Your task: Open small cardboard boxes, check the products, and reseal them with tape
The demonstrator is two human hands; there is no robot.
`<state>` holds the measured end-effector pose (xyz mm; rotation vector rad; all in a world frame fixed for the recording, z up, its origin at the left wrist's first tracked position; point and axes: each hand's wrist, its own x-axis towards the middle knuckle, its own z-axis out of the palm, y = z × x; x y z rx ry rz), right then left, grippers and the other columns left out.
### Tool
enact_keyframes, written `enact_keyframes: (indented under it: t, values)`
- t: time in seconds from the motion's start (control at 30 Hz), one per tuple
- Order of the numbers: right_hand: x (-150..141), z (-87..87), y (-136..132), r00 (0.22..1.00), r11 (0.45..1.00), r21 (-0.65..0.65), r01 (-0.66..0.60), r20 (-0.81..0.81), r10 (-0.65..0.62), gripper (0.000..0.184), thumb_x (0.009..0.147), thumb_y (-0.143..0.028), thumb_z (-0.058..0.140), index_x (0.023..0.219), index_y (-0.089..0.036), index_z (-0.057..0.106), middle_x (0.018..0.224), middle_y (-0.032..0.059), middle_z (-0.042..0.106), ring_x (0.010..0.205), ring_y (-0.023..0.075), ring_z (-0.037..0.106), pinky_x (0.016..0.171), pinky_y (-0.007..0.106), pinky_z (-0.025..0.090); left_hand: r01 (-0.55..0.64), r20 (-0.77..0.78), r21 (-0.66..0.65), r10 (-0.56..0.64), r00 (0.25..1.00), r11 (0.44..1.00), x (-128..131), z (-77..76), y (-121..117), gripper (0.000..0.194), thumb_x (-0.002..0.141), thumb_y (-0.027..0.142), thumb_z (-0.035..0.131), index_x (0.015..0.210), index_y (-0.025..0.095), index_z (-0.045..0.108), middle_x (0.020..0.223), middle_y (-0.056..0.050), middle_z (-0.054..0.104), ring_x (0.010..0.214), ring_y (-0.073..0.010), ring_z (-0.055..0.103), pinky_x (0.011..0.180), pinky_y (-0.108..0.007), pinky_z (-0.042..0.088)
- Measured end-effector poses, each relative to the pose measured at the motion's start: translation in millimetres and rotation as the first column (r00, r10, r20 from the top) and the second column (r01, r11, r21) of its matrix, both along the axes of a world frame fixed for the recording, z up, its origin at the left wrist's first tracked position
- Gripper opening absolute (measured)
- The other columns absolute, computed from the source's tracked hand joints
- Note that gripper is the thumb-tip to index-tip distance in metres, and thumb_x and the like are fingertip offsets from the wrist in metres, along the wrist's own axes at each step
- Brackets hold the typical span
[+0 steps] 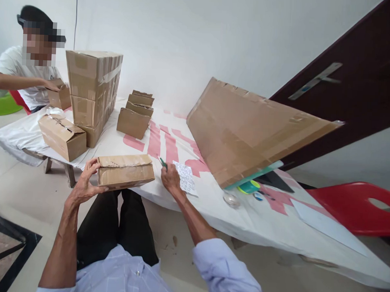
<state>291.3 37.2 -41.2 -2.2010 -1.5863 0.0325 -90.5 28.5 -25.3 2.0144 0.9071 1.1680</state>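
Note:
My left hand [85, 182] grips the left end of a closed cardboard box [125, 172], fingers at the top edge and thumb low on its side. The box's top flaps meet in a ragged seam, and it sits at the table's near edge. To the right of the box, my right hand [170, 178] is closed around a small green tool [163, 162], whose slim tip points up and left; its exact kind is too small to tell. Beside that hand lies a sheet of printed stickers or labels [185, 178] on the white cloth.
Stacked taped boxes [84, 78] and a single box [62, 136] stand at left, near a co-worker [23, 76] handling another box. Cardboard pieces [134, 122] stand behind. A large cardboard panel [247, 131] leans at right, near a tape roll [232, 201] and red chair [357, 204].

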Motion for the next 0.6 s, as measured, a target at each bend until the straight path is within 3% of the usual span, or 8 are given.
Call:
enact_keyframes:
  t: [0.07,0.1,0.13,0.2,0.3,0.4,0.6]
  values:
    - [0,24.6,-9,0.995,0.994,0.087,-0.063,-0.075,0.069,0.043,0.106,-0.026,0.031,0.129,-0.012,0.064,0.105,0.0125,0.068,0.092,0.0246,0.065,0.078,0.034,0.051,0.006,-0.007,-0.003,-0.006,1.0,1.0,0,1.7,-1,0.073,0.077,0.042,0.092,0.141,0.03,0.058,0.16,-0.016,0.038,0.152,-0.0389,0.04,0.116,-0.059,0.047]
    - [-2,38.9,-16,0.975,0.976,0.154,-0.152,-0.14,0.174,0.043,0.107,-0.032,0.033,0.128,-0.013,0.065,0.099,0.0103,0.07,0.088,0.0239,0.065,0.076,0.034,0.052,0.007,-0.008,-0.004,-0.007,1.0,1.0,1,2.5,-1,0.074,0.077,0.042,0.092,0.142,0.03,0.058,0.159,-0.016,0.038,0.152,-0.0391,0.04,0.115,-0.059,0.048]
    - [-6,53.7,-23,0.925,0.933,0.224,-0.281,-0.197,0.326,0.042,0.108,-0.038,0.038,0.125,-0.015,0.068,0.093,0.0078,0.071,0.083,0.023,0.066,0.075,0.034,0.053,0.007,-0.009,-0.005,-0.007,1.0,1.0,1,3.3,-1,0.075,0.077,0.042,0.092,0.142,0.03,0.058,0.159,-0.016,0.038,0.151,-0.0392,0.04,0.115,-0.058,0.048]
    - [-19,81.5,-37,0.776,0.794,0.313,-0.522,-0.212,0.594,0.034,0.104,-0.043,0.052,0.115,-0.02,0.075,0.092,0.0055,0.073,0.082,0.0217,0.067,0.077,0.034,0.055,0.003,-0.014,0.001,-0.003,1.0,1.0,2,4.4,-1,0.076,0.076,0.043,0.092,0.142,0.03,0.058,0.158,-0.016,0.039,0.151,-0.0392,0.041,0.115,-0.058,0.048]
    - [-42,109.7,-51,0.634,0.639,0.307,-0.705,-0.128,0.762,0.025,0.102,-0.037,0.06,0.112,-0.026,0.08,0.102,0.0049,0.077,0.091,0.0217,0.071,0.084,0.036,0.057,-0.005,-0.035,0.037,0.006,0.999,0.999,4,5.1,-2,0.076,0.076,0.042,0.092,0.142,0.029,0.057,0.157,-0.015,0.04,0.149,-0.0385,0.042,0.116,-0.059,0.047]
    - [-55,119.4,-52,0.611,0.601,0.245,-0.761,-0.038,0.79,0.023,0.101,-0.033,0.062,0.112,-0.03,0.081,0.101,0.0046,0.078,0.091,0.0219,0.073,0.084,0.037,0.059,-0.006,-0.049,0.066,0.01,0.999,0.998,6,6.0,-4,0.076,0.076,0.038,0.091,0.142,0.029,0.056,0.157,-0.014,0.04,0.149,-0.0373,0.042,0.119,-0.059,0.045]
    - [-56,124.4,-41,0.624,0.613,0.128,-0.78,0.074,0.778,0.02,0.102,-0.03,0.062,0.112,-0.029,0.08,0.106,0.0045,0.078,0.098,0.0226,0.073,0.087,0.036,0.058,-0.005,-0.066,0.06,0.009,0.998,0.998,7,9.8,-8,0.074,0.076,0.033,0.09,0.141,0.029,0.055,0.154,-0.014,0.04,0.148,-0.0367,0.043,0.121,-0.059,0.042]
